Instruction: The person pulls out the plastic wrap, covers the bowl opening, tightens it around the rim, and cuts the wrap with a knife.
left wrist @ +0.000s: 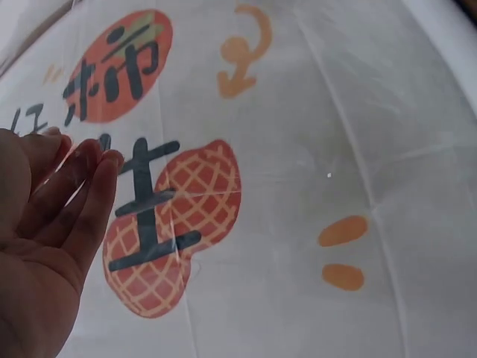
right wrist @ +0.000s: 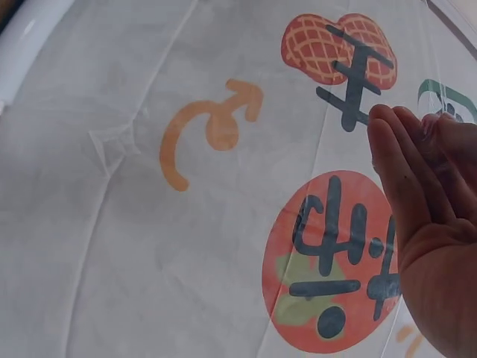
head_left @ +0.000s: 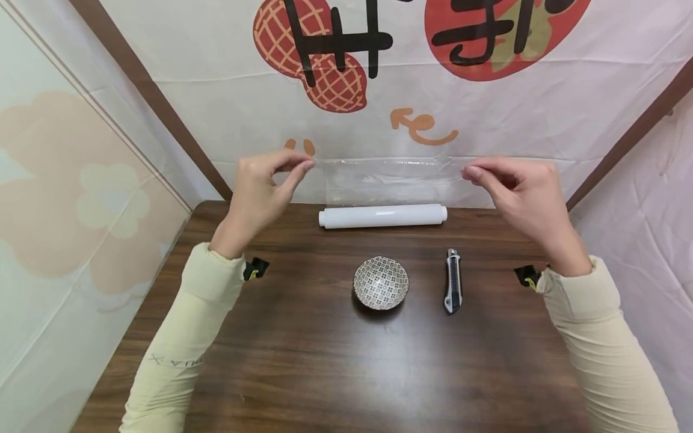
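Observation:
In the head view, a sheet of clear plastic wrap (head_left: 387,180) stretches between the two raised hands, its lower part running down to a white roll (head_left: 383,216) near the table's back edge. My left hand (head_left: 265,186) pinches one upper corner between thumb and fingers. The opposite corner is pinched by my right hand (head_left: 522,195). Both wrist views show the hands, left (left wrist: 56,231) and right (right wrist: 428,201), with thumb and fingertips close together; the thin film hardly shows there. A small patterned bowl (head_left: 381,283) sits in front of the roll.
Right of the bowl lies a utility knife (head_left: 453,281) on the dark wooden table (head_left: 325,373). A white printed cloth (head_left: 216,108) hangs behind the table, and further cloth panels stand at the left and right sides.

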The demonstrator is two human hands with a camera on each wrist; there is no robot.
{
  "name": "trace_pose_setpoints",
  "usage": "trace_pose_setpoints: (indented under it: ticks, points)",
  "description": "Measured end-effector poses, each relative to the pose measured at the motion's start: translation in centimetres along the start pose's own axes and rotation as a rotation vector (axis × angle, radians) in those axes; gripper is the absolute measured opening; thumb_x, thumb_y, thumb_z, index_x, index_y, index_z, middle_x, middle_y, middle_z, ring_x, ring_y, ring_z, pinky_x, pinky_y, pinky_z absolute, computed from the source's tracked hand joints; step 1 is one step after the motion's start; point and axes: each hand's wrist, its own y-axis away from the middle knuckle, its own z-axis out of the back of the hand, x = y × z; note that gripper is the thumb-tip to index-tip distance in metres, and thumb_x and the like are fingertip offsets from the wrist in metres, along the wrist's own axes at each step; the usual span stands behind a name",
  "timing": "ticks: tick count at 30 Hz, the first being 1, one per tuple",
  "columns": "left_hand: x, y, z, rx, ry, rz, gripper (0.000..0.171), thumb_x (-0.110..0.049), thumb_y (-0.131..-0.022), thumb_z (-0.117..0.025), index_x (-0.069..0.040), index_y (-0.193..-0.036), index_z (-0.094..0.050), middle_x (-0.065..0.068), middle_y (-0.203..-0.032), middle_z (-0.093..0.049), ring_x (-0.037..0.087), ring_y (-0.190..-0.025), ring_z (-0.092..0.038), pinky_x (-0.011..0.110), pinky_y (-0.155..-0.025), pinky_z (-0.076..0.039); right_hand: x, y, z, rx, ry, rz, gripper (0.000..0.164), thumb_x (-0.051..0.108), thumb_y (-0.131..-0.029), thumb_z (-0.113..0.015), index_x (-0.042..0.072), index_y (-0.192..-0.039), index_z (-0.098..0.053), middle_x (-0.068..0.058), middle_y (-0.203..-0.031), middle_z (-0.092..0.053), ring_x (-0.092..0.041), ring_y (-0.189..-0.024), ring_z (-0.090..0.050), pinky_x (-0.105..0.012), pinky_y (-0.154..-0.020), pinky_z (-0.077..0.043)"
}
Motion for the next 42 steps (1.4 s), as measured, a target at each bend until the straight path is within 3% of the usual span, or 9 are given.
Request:
trace_pose_setpoints:
  ticks: [4,10,20,25,30,36,42]
  points:
    - [-0.6,2.2,-0.1,0.024,0.002,-0.040,0.013,-0.012,-0.098,-0.075,-0.002,-0.103,-0.081,0.012,-0.098,-0.082,0.023,-0.087,-0.080,0.032,-0.082,-0.062,-0.2,1.7,-0.2,0.000,-0.017,0.043,0.017,-0.003,-0.089,-0.080,0.006,-0.102,-0.084,-0.011,-0.093,-0.082,0.018,-0.084,-0.065,-0.002,-0.075,-0.048]
    - [-1.5,5.3,-0.5,0.005,0.011,-0.085,0.010,-0.001,-0.091,-0.080,-0.001,-0.101,-0.080,0.012,-0.095,-0.082,0.023,-0.086,-0.078,0.028,-0.083,-0.061,-0.2,4.8,-0.9,-0.013,-0.026,0.048,0.021,-0.007,-0.086,-0.080,0.007,-0.102,-0.085,-0.011,-0.094,-0.083,0.018,-0.090,-0.066,-0.002,-0.079,-0.049]
    - [-2.6,11.4,-1.4,-0.039,0.082,-0.083,0.015,0.002,-0.087,-0.081,-0.001,-0.102,-0.079,0.013,-0.103,-0.081,0.028,-0.095,-0.078,0.019,-0.100,-0.057,0.3,9.8,-1.7,0.029,-0.093,0.132,0.037,-0.019,-0.078,-0.077,0.005,-0.107,-0.083,-0.015,-0.102,-0.082,0.013,-0.111,-0.068,-0.006,-0.095,-0.052]
    - [-3.2,13.9,-1.7,-0.045,0.108,-0.070,0.010,-0.010,-0.096,-0.076,-0.004,-0.103,-0.080,0.010,-0.103,-0.081,0.027,-0.095,-0.078,0.018,-0.100,-0.056,0.5,12.0,-2.2,0.038,-0.126,0.146,0.022,-0.005,-0.088,-0.078,0.005,-0.107,-0.083,-0.012,-0.105,-0.082,0.008,-0.114,-0.070,-0.008,-0.098,-0.052]
    - [-3.9,15.5,-1.7,-0.061,0.114,-0.063,0.021,-0.022,-0.103,-0.069,-0.005,-0.101,-0.080,0.009,-0.100,-0.081,0.026,-0.092,-0.077,0.016,-0.100,-0.056,0.7,14.2,-2.7,0.037,-0.138,0.142,0.014,0.010,-0.097,-0.075,0.005,-0.107,-0.083,-0.010,-0.105,-0.083,0.008,-0.114,-0.070,-0.008,-0.097,-0.052]
    - [-5.3,17.3,-1.2,-0.062,0.112,-0.094,0.026,-0.024,-0.105,-0.065,-0.005,-0.098,-0.080,0.010,-0.097,-0.080,0.026,-0.089,-0.076,0.018,-0.103,-0.055,1.1,16.7,-3.1,0.042,-0.116,0.128,0.022,0.025,-0.102,-0.071,0.007,-0.106,-0.083,-0.006,-0.105,-0.083,0.010,-0.114,-0.069,-0.007,-0.098,-0.051]
    - [-6.2,19.9,-1.3,-0.010,0.146,-0.129,0.024,-0.022,-0.106,-0.064,-0.005,-0.098,-0.080,0.009,-0.096,-0.077,0.023,-0.087,-0.074,0.018,-0.095,-0.058,1.3,19.6,-3.5,0.067,-0.141,0.110,0.019,0.022,-0.100,-0.071,0.007,-0.106,-0.082,-0.005,-0.105,-0.083,0.009,-0.113,-0.070,-0.007,-0.099,-0.051]
